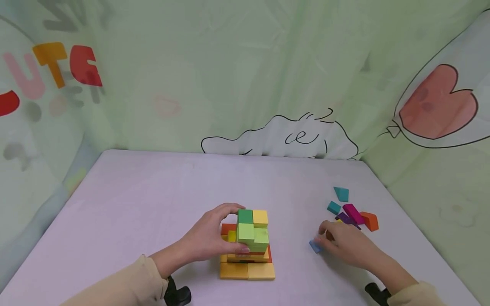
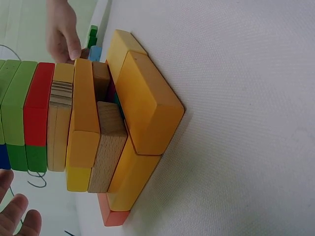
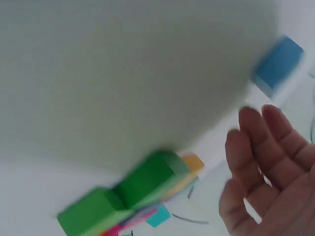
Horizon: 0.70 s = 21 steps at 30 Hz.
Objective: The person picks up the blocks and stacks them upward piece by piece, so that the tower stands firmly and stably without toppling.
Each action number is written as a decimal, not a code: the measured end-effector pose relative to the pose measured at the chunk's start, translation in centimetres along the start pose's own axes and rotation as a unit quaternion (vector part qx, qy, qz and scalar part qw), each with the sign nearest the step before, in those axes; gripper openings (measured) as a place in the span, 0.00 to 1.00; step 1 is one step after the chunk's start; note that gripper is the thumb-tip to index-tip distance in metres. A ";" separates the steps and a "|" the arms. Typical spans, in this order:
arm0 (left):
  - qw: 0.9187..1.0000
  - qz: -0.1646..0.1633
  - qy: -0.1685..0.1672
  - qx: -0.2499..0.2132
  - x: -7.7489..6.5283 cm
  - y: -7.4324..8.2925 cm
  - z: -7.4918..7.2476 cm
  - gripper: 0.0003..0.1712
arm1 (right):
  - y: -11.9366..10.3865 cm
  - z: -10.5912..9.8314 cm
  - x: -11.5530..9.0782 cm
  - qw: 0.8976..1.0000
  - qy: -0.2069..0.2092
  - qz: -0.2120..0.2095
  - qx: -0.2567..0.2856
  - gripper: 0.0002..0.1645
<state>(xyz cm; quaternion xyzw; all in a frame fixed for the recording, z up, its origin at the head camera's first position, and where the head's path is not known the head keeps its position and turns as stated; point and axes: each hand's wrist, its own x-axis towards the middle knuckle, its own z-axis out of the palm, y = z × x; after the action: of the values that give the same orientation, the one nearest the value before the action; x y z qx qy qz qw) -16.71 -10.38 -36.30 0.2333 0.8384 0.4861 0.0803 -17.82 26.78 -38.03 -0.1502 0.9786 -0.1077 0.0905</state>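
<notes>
A tower of coloured wooden building blocks stands on the table, light green and yellow at the top, orange at the base. My left hand holds its upper part, thumb across the front and fingers round the left and back. In the left wrist view, several fingers show beside the tower; the thumb and the tower's top are out of frame. My right hand reaches down at a small blue block. In the right wrist view, its loosely bent fingers are apart from this blue block.
Behind the right hand lie loose blocks: teal, magenta, purple and orange. Two green blocks show blurred in the right wrist view. A printed cloth hangs behind the pale table.
</notes>
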 end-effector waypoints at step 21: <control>1.000 -0.003 0.001 -0.002 -0.1 -0.1 0.1 0.39 | -3.5 -2.3 -1.6 0.994 0.069 -0.056 0.057 0.23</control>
<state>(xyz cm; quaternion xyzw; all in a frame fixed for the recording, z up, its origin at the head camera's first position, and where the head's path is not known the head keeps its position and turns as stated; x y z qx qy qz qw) -16.66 -10.37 -36.41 0.2299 0.8380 0.4881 0.0816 -15.86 24.39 -34.79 -0.1912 0.9649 -0.1781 0.0252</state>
